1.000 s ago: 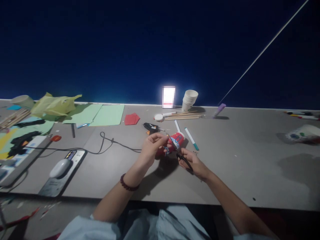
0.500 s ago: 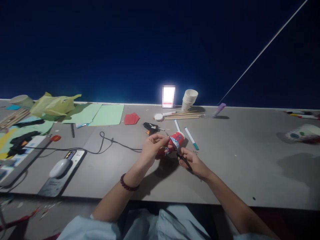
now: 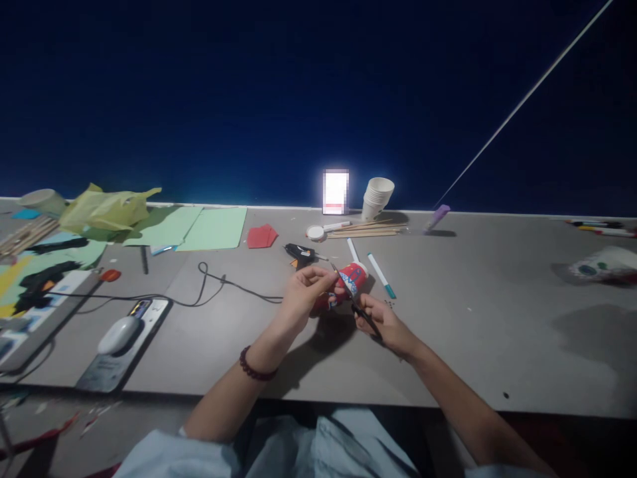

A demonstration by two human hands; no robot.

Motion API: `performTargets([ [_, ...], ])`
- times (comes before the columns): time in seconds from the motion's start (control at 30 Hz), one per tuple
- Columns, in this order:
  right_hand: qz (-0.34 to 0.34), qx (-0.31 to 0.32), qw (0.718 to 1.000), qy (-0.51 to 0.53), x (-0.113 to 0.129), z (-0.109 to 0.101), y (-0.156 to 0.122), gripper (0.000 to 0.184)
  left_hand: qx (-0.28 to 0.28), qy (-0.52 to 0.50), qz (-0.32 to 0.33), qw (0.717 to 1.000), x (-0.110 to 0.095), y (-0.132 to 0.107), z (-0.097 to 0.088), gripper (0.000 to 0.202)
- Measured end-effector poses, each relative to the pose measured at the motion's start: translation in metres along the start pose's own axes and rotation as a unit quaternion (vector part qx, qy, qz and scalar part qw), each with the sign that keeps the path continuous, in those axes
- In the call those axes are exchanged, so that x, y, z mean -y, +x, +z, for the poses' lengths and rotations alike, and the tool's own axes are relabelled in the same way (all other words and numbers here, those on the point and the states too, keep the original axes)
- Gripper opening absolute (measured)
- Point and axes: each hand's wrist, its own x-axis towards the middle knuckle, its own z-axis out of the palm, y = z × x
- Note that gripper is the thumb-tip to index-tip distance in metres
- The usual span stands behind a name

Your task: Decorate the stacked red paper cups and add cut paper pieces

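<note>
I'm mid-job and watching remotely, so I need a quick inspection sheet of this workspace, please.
Surface: grey table, with a small dark speck near the front edge on the right.
Job's things: scissors beside a red patterned cup, which lies tilted.
Clutter: glue gun, wooden sticks, stacked white cups, green sheets, yellow bag.
Hands: right hand grips the scissors; left hand has its fingertips by the blades, any held piece too small to tell.
Cables: black cord crosses the power strip, loops loosely, then disappears behind the left hand.
Surroundings: dark blue wall behind; co-workers: nothing seen.
</note>
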Motion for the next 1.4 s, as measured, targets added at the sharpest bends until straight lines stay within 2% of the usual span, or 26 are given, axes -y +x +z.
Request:
performTargets([
  [1.4, 0.011, -0.011, 1.000, 0.002, 0.0063, 0.0023, -0.0020, 0.054, 0.011, 0.001, 0.003, 1.000, 0.0015, 0.0013, -0.0025, 0.039],
])
